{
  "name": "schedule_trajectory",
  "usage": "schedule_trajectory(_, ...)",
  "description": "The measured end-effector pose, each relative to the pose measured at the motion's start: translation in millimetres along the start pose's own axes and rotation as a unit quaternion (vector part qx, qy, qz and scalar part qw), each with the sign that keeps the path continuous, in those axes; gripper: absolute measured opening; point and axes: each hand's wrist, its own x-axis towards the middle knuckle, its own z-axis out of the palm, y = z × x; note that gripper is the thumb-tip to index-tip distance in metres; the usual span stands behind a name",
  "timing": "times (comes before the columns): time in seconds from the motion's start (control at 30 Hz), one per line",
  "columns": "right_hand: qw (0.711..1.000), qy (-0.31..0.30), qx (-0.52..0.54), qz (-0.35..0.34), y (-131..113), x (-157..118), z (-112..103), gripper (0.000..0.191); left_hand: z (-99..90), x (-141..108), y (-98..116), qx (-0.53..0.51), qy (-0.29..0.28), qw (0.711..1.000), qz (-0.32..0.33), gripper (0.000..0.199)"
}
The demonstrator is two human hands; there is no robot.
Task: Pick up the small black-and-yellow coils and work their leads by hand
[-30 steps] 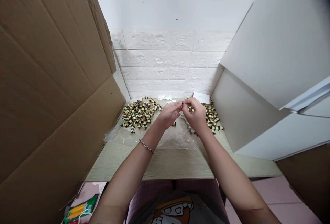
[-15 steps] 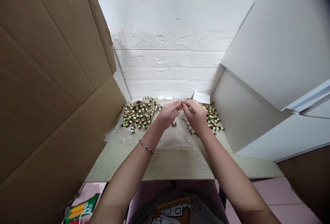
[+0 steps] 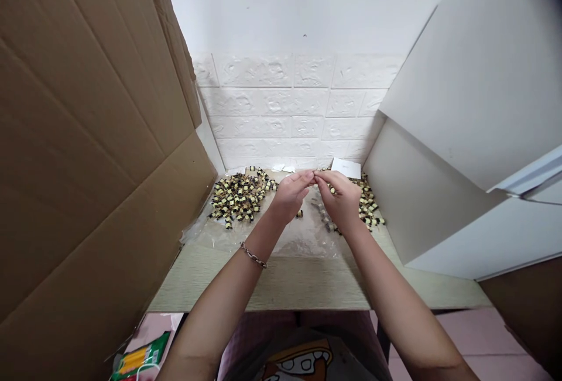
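My left hand (image 3: 291, 194) and my right hand (image 3: 341, 195) meet at their fingertips above the middle of the table. Both are pinched closed around something too small to make out. A pile of small yellow and black parts (image 3: 237, 198) lies on clear plastic to the left. Another pile of the same parts (image 3: 369, 205) is on the right, partly hidden by my right hand. One single part (image 3: 300, 213) rests on the plastic just below my left hand.
A tall cardboard sheet (image 3: 96, 135) stands on the left, white panels (image 3: 439, 135) on the right. A white brick-patterned wall (image 3: 281, 100) is behind. A white card (image 3: 346, 167) lies at the back of the right pile. Clear plastic (image 3: 302, 243) covers part of the table (image 3: 263, 287).
The view has shifted slightly, so everything sits a little further right and lower. My hands remain together at the fingertips.
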Motion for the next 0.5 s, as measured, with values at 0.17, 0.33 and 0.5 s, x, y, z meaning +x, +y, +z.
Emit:
schedule_trajectory(0.17, 0.999, -0.012, -0.024, -0.021, -1.3, 0.4, -0.7, 0.017, -0.5, 0.8, 0.5, 0.02, 0.009, 1.0, 0.005, 0.013)
schedule_trajectory(0.33, 0.999, -0.021, -0.031, -0.029, 0.0, 0.7, -0.1, 0.017, -3.3, 2.1, -1.4, 0.034, -0.002, 0.999, 0.011, 0.016)
schedule_trajectory(0.5, 0.999, -0.03, -0.027, -0.03, 0.7, 1.6, -0.8, 0.018, -5.3, 2.8, 1.5, 0.066, -0.021, 0.997, 0.023, 0.018)
